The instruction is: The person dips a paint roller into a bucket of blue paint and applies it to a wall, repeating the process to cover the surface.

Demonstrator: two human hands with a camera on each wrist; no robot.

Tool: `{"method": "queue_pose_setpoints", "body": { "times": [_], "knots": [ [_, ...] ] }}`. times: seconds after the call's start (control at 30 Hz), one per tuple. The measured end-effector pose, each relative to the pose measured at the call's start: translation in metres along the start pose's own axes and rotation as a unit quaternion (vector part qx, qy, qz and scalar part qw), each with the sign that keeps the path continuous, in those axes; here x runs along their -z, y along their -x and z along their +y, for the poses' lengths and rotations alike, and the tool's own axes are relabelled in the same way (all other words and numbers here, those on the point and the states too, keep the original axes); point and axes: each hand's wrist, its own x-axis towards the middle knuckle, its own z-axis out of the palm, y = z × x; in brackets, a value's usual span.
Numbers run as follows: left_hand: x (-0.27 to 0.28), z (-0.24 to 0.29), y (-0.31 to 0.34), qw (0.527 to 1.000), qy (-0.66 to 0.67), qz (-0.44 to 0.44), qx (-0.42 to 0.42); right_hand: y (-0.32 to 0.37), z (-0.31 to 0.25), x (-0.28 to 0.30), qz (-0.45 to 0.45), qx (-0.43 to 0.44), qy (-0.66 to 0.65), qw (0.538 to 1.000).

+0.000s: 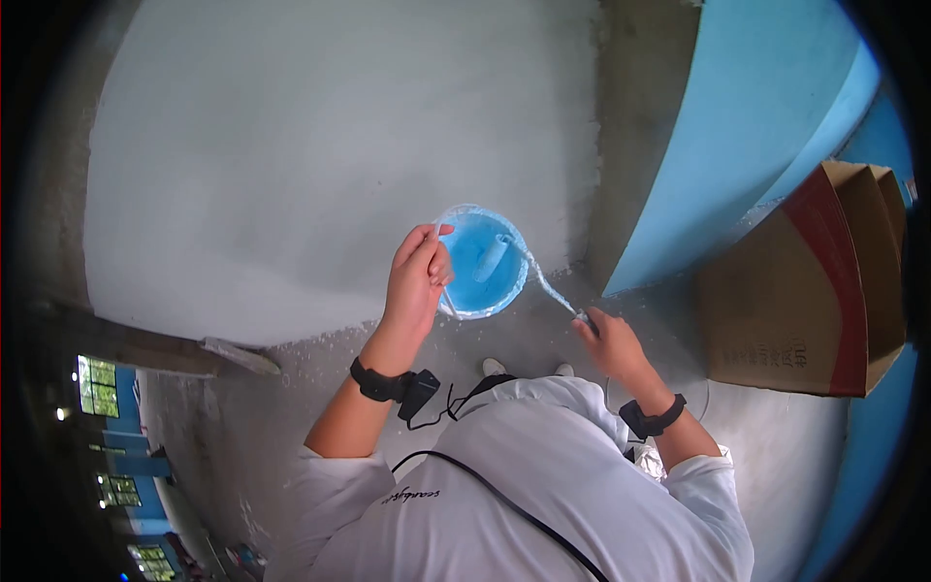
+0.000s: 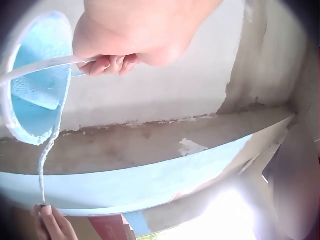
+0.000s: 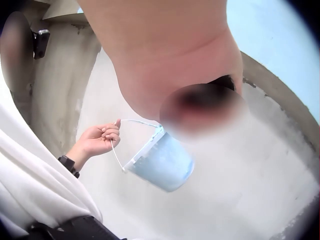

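My left hand (image 1: 424, 272) grips the thin white bail handle (image 2: 47, 64) of a paint bucket (image 3: 162, 162). The bucket hangs tilted in the right wrist view, and light blue paint coats its inside and rim. A paint roller (image 1: 492, 258) lies inside it, its sleeve covered in blue paint. From the sleeve a paint-crusted rod (image 1: 548, 286) crosses the rim towards me. At its dark grip, my right hand (image 1: 616, 346) holds the roller with curled fingers. A blurred patch hides those fingers in the right wrist view.
A pale wall (image 1: 320, 145) stands ahead, with a light blue wall (image 1: 737, 126) to the right. A big open cardboard box (image 1: 766, 310) stands at the right. Paint specks dot the grey floor (image 1: 320, 388), and a flat piece (image 1: 242, 356) leans near the wall's foot.
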Motion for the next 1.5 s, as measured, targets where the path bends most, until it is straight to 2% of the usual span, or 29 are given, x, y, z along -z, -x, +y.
{"method": "queue_pose_setpoints", "body": {
  "times": [0.07, 0.2, 0.37, 0.53, 0.6, 0.73, 0.8, 0.83, 0.9, 0.97, 1.1, 1.27, 1.33, 1.43, 1.47, 1.5],
  "knots": [
    [0.004, 0.002, -0.002, 1.000, 0.012, 0.004, 0.003, -0.002, -0.003, 0.003, -0.025, -0.024, -0.045, 0.998],
    [0.005, 0.004, -0.001, 0.999, 0.029, -0.015, 0.007, -0.009, -0.002, 0.002, -0.044, -0.020, -0.070, 0.996],
    [0.006, 0.004, 0.003, 1.000, 0.021, -0.020, -0.009, -0.008, -0.012, 0.010, -0.031, -0.003, -0.027, 0.999],
    [0.009, 0.004, 0.003, 0.999, 0.013, -0.041, -0.025, -0.006, 0.001, 0.006, -0.032, -0.004, 0.022, 0.999],
    [0.012, 0.002, 0.002, 0.998, 0.022, -0.048, -0.025, -0.002, 0.007, -0.003, -0.050, -0.034, -0.031, 0.998],
    [0.015, -0.011, -0.004, 0.999, 0.027, -0.039, 0.001, -0.008, 0.016, -0.007, -0.059, -0.042, -0.020, 0.997],
    [0.022, -0.021, -0.011, 0.998, 0.043, -0.035, 0.001, -0.012, 0.010, -0.005, -0.147, -0.135, -0.177, 0.964],
    [0.025, -0.027, -0.015, 0.998, 0.055, -0.025, 0.005, -0.014, 0.002, 0.001, -0.188, -0.195, -0.254, 0.929],
    [0.031, -0.040, -0.016, 0.997, 0.077, -0.014, 0.006, -0.016, 0.000, 0.000, -0.193, -0.208, -0.250, 0.926],
    [0.034, -0.052, -0.016, 0.996, 0.079, 0.028, 0.040, -0.022, -0.002, 0.000, -0.200, -0.222, -0.245, 0.922],
    [0.042, -0.069, -0.016, 0.994, 0.076, 0.032, 0.078, -0.026, -0.006, -0.006, -0.206, -0.246, -0.226, 0.920],
    [0.044, -0.087, -0.019, 0.994, 0.049, 0.077, 0.063, -0.026, -0.014, -0.012, -0.212, -0.237, -0.140, 0.938],
    [0.050, -0.098, -0.023, 0.993, 0.051, 0.087, 0.054, -0.031, -0.012, -0.018, -0.242, -0.276, -0.214, 0.905],
    [0.055, -0.105, -0.024, 0.992, 0.064, 0.102, 0.044, -0.035, -0.014, -0.023, -0.244, -0.300, -0.223, 0.895],
    [0.059, -0.105, -0.022, 0.990, 0.091, 0.093, 0.058, -0.035, -0.016, -0.024, -0.242, -0.299, -0.220, 0.896],
    [0.063, -0.105, -0.020, 0.987, 0.116, 0.082, 0.072, -0.035, -0.017, -0.025, -0.231, -0.274, -0.178, 0.917]
  ]
}}
